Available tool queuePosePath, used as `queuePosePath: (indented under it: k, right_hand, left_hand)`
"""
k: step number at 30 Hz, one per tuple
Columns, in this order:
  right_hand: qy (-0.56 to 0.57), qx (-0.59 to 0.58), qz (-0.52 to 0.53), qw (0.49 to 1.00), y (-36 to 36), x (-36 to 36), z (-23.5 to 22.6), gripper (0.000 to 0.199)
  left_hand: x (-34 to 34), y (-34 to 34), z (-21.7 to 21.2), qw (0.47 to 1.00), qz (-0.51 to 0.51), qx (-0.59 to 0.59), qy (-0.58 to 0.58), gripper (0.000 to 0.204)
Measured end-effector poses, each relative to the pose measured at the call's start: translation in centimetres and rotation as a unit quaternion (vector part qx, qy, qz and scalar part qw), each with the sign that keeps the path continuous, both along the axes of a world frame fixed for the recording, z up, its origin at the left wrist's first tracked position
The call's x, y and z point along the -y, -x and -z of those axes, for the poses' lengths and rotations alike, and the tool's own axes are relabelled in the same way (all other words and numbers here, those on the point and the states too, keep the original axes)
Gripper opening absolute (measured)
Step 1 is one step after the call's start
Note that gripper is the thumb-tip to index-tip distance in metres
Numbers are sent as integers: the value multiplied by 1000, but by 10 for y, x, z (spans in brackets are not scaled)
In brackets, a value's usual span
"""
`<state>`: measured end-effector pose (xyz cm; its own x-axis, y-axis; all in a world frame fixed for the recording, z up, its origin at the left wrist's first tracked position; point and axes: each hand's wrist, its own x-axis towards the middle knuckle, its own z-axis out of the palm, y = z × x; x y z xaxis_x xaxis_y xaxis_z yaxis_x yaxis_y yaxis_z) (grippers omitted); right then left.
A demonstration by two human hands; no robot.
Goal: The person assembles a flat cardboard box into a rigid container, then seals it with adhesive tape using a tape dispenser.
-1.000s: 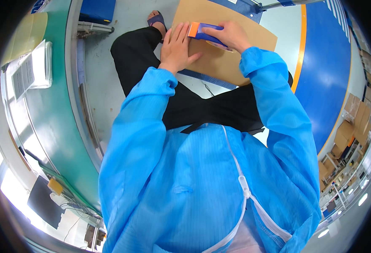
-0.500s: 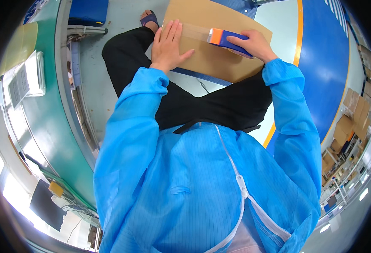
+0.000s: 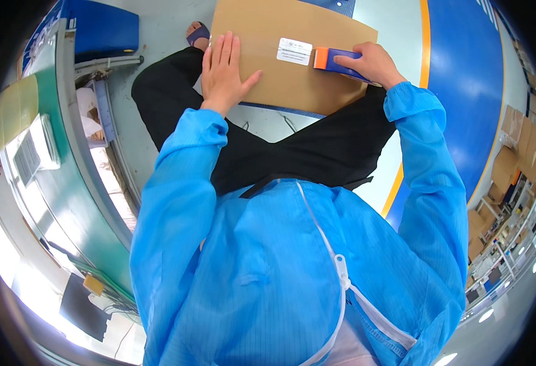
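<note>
Two hands: both at work on one cardboard box (image 3: 286, 67) resting across the lap.
Left hand (image 3: 224, 70): fingers spread flat, pinning the box steady.
Right hand (image 3: 368, 63): fingers closed around a blue-and-orange tape dispenser (image 3: 336, 61), pressed onto the box top.
Dispenser axis: crosswise, orange end toward the white label (image 3: 295, 51).

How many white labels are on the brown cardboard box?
1: a white label on the cardboard box top, between the left hand and the right hand. Other sides are hidden.

The person's lap (image 3: 317, 152) in black trousers carries a flat cardboard box (image 3: 280, 73) above a grey floor (image 3: 158, 36).
</note>
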<state>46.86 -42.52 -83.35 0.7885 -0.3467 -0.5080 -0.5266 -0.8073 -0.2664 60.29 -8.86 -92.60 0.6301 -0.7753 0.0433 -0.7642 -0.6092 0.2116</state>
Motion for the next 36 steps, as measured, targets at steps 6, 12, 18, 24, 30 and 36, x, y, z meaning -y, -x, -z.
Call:
queuePosePath:
  k: [6,12,18,24,30,36]
  right_hand:
    - [-2,-4,-5,1000,0,-2,0,58]
    - [11,4,-15,1000,1,-1,6,58]
    - [-9,-21,-11,1000,22,16,4,61]
    - [21,-35,11,999,80,70,-7,65]
    - [56,-49,65,995,134,103,-1,71]
    - [66,-79,41,994,137,106,18,71]
  left_hand:
    - [70,63,5,1000,22,-16,8,93]
    - [112,94,4,998,49,-31,38,90]
    - [108,93,4,997,53,-49,40,88]
    - [110,94,3,997,69,-43,12,89]
    - [110,94,6,996,72,-46,9,89]
    - [111,93,0,995,87,-50,12,90]
